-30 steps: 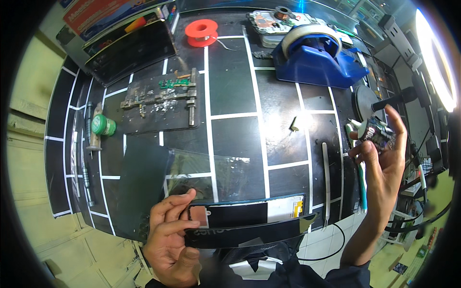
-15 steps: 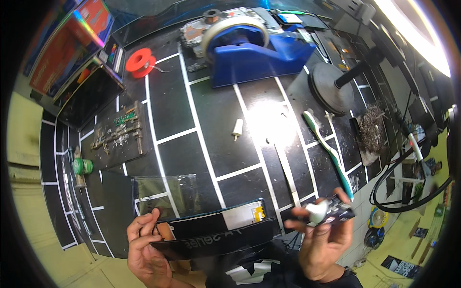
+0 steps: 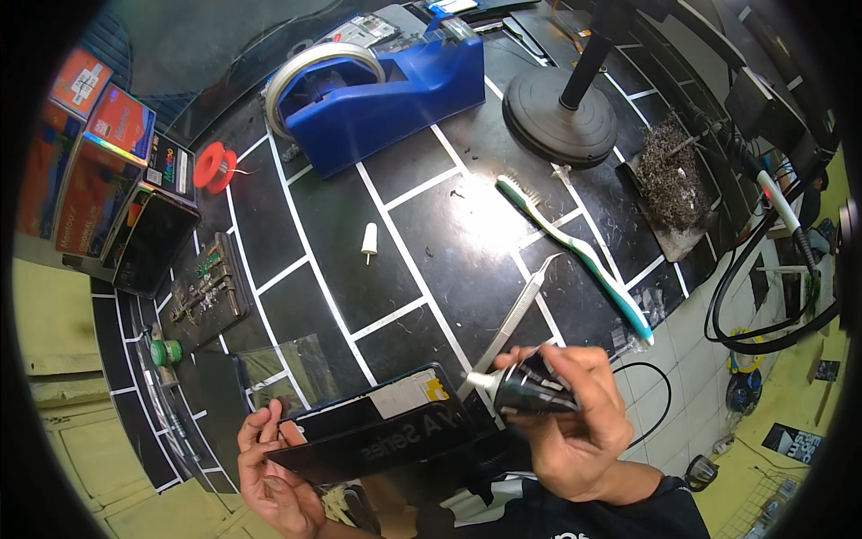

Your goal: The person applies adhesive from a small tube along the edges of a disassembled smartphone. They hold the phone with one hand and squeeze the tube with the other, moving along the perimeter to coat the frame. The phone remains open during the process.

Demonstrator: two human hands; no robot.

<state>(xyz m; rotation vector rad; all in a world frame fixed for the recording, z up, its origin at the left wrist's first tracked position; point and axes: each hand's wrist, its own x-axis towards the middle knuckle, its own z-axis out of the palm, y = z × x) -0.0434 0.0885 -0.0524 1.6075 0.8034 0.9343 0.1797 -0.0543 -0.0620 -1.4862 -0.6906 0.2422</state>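
My left hand (image 3: pixel 274 467) pinches the left end of an opened phone (image 3: pixel 395 400). Its inner side shows a grey area with a yellow patch at one corner, and a dark panel (image 3: pixel 377 449) with printing lies along its near side. In my right hand (image 3: pixel 584 431) is a black glue tube (image 3: pixel 534 386), its white nozzle pointing left, just above the phone's right end. A small white cap (image 3: pixel 369 239) with a thin pin stands apart on the table. Bent-tip tweezers (image 3: pixel 516 319) lie beyond the tube. The phone's lower part merges into shadow.
A green-and-white toothbrush (image 3: pixel 584 256) lies right of the tweezers. Farther off are a blue tape dispenser (image 3: pixel 386 103), a round lamp base (image 3: pixel 557 117) and a wire-wool pad (image 3: pixel 673 184). On the left are a red spool (image 3: pixel 212 168), a circuit-board holder (image 3: pixel 211 287) and boxes (image 3: pixel 112 162).
My right hand has swung the glue tube leftward, so its nozzle is now near the phone's right end. The view has shifted and turned. My left hand still grips the phone.
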